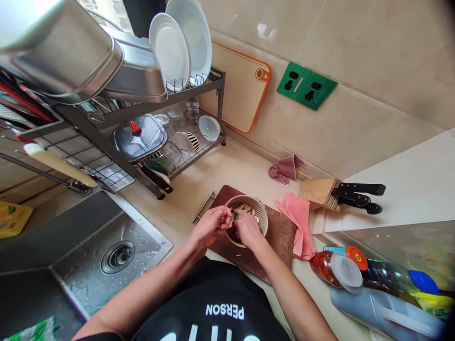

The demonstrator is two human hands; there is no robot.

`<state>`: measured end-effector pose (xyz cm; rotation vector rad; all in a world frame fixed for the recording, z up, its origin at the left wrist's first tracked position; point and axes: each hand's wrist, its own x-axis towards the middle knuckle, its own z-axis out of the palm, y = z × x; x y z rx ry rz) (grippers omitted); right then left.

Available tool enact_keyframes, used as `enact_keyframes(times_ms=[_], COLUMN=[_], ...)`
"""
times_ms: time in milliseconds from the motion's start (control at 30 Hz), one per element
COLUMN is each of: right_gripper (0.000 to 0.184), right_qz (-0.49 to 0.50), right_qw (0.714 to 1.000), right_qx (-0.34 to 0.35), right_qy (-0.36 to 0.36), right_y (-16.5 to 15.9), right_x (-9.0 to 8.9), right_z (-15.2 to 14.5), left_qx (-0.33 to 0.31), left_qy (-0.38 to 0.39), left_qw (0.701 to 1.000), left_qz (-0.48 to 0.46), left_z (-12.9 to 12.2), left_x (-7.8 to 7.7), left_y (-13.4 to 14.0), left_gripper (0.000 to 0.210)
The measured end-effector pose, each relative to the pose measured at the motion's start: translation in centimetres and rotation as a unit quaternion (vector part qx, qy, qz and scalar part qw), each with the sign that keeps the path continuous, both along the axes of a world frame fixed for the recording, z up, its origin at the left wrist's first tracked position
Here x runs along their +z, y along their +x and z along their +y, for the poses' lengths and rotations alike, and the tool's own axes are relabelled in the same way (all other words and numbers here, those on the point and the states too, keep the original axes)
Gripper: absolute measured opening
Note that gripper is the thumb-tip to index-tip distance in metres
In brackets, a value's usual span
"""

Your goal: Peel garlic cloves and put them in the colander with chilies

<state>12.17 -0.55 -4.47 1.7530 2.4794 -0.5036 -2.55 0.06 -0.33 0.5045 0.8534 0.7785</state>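
A round beige colander (262, 213) stands on a brown wooden cutting board (280, 241) with a metal handle. Inside it lie pale pieces that look like garlic cloves (256, 215) and some dark red bits (232, 233). My left hand (213, 223) is over the colander's left rim, its fingers pinched together around something small. My right hand (248, 228) reaches over the colander with bent fingers close to the left fingertips. What the fingers of each hand hold is too small and covered to name. A small pale scrap lies on the board.
Left of the board is a metal sink (156, 251), with a dish rack (142, 109) of plates and pots behind it. A pink cloth (296, 225), a knife block (318, 193), a purple cloth (285, 169) and several bottles and jars (322, 265) are on the right.
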Motion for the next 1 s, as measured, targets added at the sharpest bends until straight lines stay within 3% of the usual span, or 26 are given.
enact_keyframes(times_ms=[133,267,333,467,667,733,833,1000], right_gripper=[0.019,0.015,0.016,0.015,0.02,0.021,0.019,0.035], right_qz=[0.097,0.291,0.295,0.199,0.212,0.142,0.03,-0.059], right_qw=[0.995,0.953,0.951,0.972,0.966,0.984,1.0,0.998], right_qx=[-0.012,-0.048,-0.025,-0.001,-0.059,-0.06,-0.007,0.02], right_qy=[0.015,0.064,0.084,0.126,0.136,0.085,-0.002,-0.011], right_y=[1.3,1.4,0.5,-0.8,1.3,1.9,1.4,-0.4], right_x=[1.7,5.2,6.7,7.9,6.4,5.3,3.6,1.5], right_z=[0.4,0.2,-0.4,-1.5,-1.0,-0.7,-0.7,-0.8], left_qx=[0.009,-0.003,0.001,0.046,0.046,0.053,0.059,0.069], left_qy=[-0.02,-0.025,-0.045,-0.106,-0.082,-0.07,-0.053,-0.033], left_qw=[1.0,0.999,0.999,0.993,0.992,0.992,0.993,0.994], left_qz=[-0.003,-0.023,-0.03,-0.026,-0.083,-0.088,-0.085,-0.084], left_z=[-0.2,-0.4,-0.5,-0.3,0.4,0.5,0.6,0.6], left_x=[-0.1,-0.2,-0.3,-0.7,-0.9,-0.7,-0.4,0.0], left_y=[0.1,1.2,2.0,2.8,1.0,0.5,0.0,-0.4], left_gripper=[0.019,0.024,0.027,0.035,0.045,0.049,0.054,0.056])
